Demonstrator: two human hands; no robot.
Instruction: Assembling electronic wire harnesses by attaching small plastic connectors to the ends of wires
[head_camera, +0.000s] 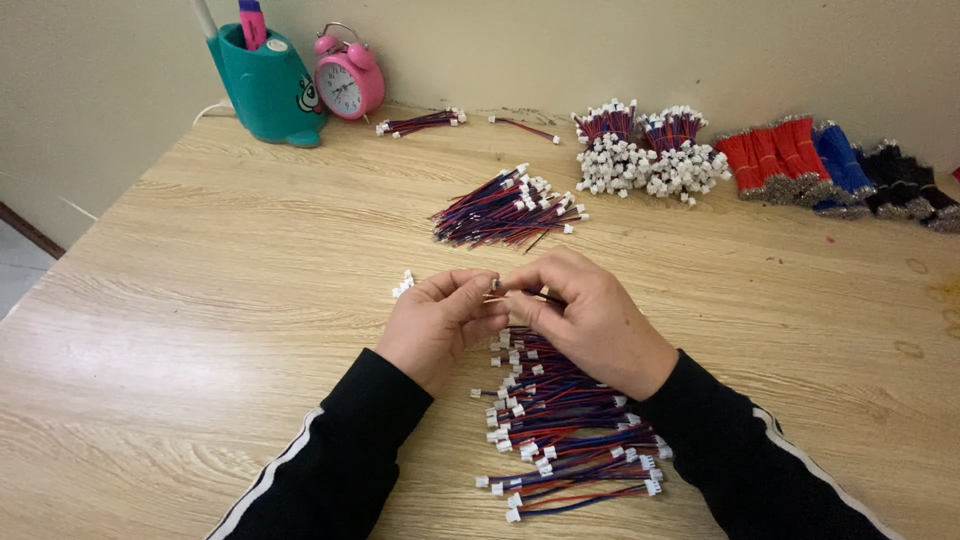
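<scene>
My left hand (438, 325) and my right hand (585, 315) meet over the middle of the wooden table (220, 300). Both pinch a thin red and blue wire lead (515, 294) between their fingertips. A small white connector (402, 286) sticks out just left of my left hand. Under and in front of my hands lies a loose pile of red and blue leads with white connectors (565, 430). Beyond my hands rests a second fanned pile of the same leads (505, 212).
Bundled leads with white connectors (645, 150) stand at the back, beside red, blue and black wire bundles (830, 165) on the right. A teal pen holder (268, 85) and a pink alarm clock (348, 75) sit at the back left. Two small lead bunches (420, 122) lie near the wall.
</scene>
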